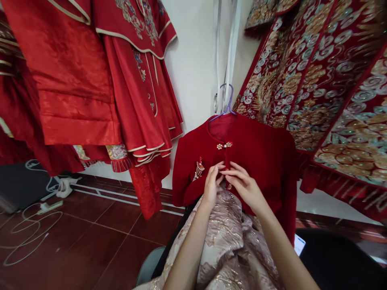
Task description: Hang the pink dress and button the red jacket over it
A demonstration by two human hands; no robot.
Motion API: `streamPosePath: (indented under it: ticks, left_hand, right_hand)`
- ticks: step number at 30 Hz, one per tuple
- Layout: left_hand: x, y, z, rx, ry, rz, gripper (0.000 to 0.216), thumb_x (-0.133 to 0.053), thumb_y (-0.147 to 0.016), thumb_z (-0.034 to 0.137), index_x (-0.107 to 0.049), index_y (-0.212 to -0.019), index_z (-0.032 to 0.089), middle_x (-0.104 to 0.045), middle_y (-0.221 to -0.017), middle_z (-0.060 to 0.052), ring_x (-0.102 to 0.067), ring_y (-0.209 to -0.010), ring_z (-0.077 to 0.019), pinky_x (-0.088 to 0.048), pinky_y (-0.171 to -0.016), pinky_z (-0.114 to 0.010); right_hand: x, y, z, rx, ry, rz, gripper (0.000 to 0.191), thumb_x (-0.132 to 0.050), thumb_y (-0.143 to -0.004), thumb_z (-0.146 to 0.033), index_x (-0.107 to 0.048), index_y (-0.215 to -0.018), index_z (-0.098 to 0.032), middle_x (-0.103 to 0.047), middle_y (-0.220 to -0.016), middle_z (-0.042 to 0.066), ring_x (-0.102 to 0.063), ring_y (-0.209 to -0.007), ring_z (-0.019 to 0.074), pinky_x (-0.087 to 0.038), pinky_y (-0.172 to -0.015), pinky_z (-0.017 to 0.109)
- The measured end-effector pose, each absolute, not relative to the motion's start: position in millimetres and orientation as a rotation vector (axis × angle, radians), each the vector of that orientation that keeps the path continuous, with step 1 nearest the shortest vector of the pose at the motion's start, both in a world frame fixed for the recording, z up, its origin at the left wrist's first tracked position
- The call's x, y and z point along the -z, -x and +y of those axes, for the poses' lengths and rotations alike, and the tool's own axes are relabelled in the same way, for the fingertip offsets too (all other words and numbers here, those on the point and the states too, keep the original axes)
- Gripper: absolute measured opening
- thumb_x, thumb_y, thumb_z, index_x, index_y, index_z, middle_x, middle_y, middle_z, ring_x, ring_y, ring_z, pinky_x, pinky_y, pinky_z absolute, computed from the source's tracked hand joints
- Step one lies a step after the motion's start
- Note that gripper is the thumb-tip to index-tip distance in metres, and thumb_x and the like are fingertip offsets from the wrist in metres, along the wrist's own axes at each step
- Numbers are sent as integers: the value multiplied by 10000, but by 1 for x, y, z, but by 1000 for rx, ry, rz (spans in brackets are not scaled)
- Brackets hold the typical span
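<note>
A dark red velvet jacket point(260, 161) hangs upright in front of me on a purple hanger point(230, 105). A jewelled flower clasp point(224, 146) joins its collar, and a beaded brooch point(198, 169) sits on the chest. My left hand point(213, 183) is closed, its fingertips pinched at the front opening below the collar clasp. From the other side, my right hand point(246, 187) meets it with fingers closed on the opposite front edge. Whatever small fastening lies between the fingertips is hidden. Another jewelled fastener point(229, 187) shows just under the hands. Shiny pinkish-gold fabric point(223, 225) covers my lap.
Red garments point(78, 80) hang on a rack at the left, and heavily embroidered ones point(314, 80) at the right. White rack poles point(232, 44) stand behind the jacket. A white cable point(27, 229) and a power strip point(50, 207) lie on the tiled floor. A phone point(299, 244) lies at right.
</note>
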State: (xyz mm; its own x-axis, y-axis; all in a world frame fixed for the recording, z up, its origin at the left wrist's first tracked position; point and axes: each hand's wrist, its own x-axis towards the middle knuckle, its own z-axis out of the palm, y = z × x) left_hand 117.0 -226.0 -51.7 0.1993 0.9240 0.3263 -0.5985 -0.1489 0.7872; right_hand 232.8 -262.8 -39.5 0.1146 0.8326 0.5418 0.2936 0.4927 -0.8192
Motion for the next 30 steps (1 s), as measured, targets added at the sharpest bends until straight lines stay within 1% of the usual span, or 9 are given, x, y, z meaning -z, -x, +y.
streamPosePath:
  ticks: [5,9,13,15,19,22,24,27,30]
  left_hand:
    - [37,-115,-229,-1254,-949,370,463,-413,-871,582,-611,-1071,214,-617,-1187,-73,-523,-1184,-233,-422,-983,-366]
    - [18,-131,-209,-1168,-980,385,577,-314,-891,619,-583,-1206,218,-604,-1209,-79,-578,-1100,-216,-443,-942,-339]
    - [15,-150,-185,-1132,-822,493,596,-379,-871,605,-595,-1201,158,-667,-1039,-98,-642,-890,-202,-482,-840,-317]
    - [24,-154,-182,-1121,-757,481,570,-416,-866,573,-602,-1184,137,-686,-960,-93,-648,-850,-201,-488,-822,-313]
    - [46,-148,-193,-1115,-721,462,562,-448,-844,572,-599,-1169,139,-675,-1068,-112,-638,-980,-229,-498,-855,-332]
    - [49,-136,-200,-1220,-792,603,469,-502,-831,520,-636,-1071,141,-652,-1149,-115,-627,-1018,-235,-510,-848,-336]
    - [44,-128,-200,-1318,-837,720,355,-527,-826,438,-660,-945,131,-685,-1051,-111,-646,-948,-225,-524,-796,-326]
    - [38,-115,-197,-1376,-800,817,257,-548,-807,364,-649,-803,128,-686,-746,-69,-660,-746,-188,-532,-673,-288]
    - [42,-103,-192,-1356,-738,766,212,-600,-777,321,-655,-833,124,-656,-652,-34,-630,-597,-140,-514,-578,-243]
  right_hand:
    - [39,-225,-266,-489,962,-1474,256,-608,-836,-406,-679,-1036,-264,-527,-1256,83,-519,-1186,225,-484,-978,396]
    - [30,-227,-273,-411,964,-1444,259,-630,-822,-393,-660,-1042,-260,-522,-1245,90,-509,-1193,234,-489,-978,400]
    - [30,-231,-272,-467,933,-1385,240,-620,-828,-381,-644,-1028,-251,-500,-1268,81,-500,-1214,222,-480,-994,376]
    - [37,-233,-266,-524,913,-1368,257,-611,-832,-373,-625,-1054,-244,-512,-1265,82,-507,-1210,218,-481,-991,374]
    - [52,-234,-252,-568,959,-1333,330,-621,-823,-364,-578,-1120,-228,-563,-1218,92,-547,-1153,213,-507,-946,380]
    - [59,-230,-247,-522,1032,-1301,350,-613,-826,-388,-578,-1125,-210,-586,-1186,106,-591,-1048,209,-541,-864,371]
    - [60,-225,-248,-488,1059,-1311,339,-598,-835,-400,-591,-1111,-203,-595,-1166,112,-606,-983,202,-553,-812,355]
    - [58,-215,-253,-488,1042,-1347,336,-588,-844,-404,-600,-1112,-201,-616,-1094,103,-612,-953,194,-553,-799,338]
    - [56,-206,-256,-520,1011,-1377,356,-586,-850,-402,-595,-1144,-201,-630,-1031,89,-619,-939,185,-547,-831,337]
